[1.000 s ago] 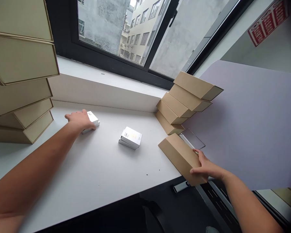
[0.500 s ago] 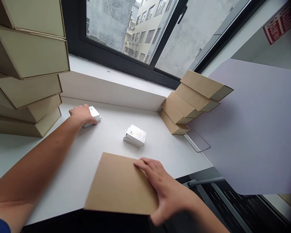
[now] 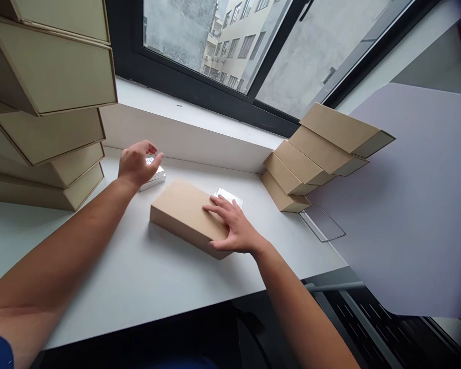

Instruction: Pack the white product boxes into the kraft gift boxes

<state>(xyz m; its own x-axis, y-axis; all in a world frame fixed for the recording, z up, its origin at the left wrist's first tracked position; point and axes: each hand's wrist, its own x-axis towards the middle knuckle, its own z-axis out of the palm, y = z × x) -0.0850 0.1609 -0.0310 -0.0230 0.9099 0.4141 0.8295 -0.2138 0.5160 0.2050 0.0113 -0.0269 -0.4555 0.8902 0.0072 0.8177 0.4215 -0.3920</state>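
My right hand (image 3: 236, 225) is on the right end of a tan cardboard box (image 3: 184, 205), its fingers spread over the top and its thumb at the near edge. The box sits at an angle in the middle of the white table. Behind it, partly covered by the box and my fingers, is a small white box (image 3: 230, 196). At the back left, my left hand (image 3: 136, 163) hovers by a stack of small white boxes (image 3: 153, 180). Its fingers are curved and apart from the thumb, with nothing between them, and it hides part of that stack.
Large tan boxes (image 3: 57, 66) are piled high on the left. Several more tan boxes (image 3: 322, 148) form a leaning, stepped stack at the right. Near it a thin wire frame (image 3: 322, 225) juts past the table edge. A window (image 3: 215, 56) and ledge (image 3: 200, 120) rise behind.
My right hand has brought the tan box away from the table's front edge, further back, and turned it. My left hand has come off the small white boxes and lifted slightly.
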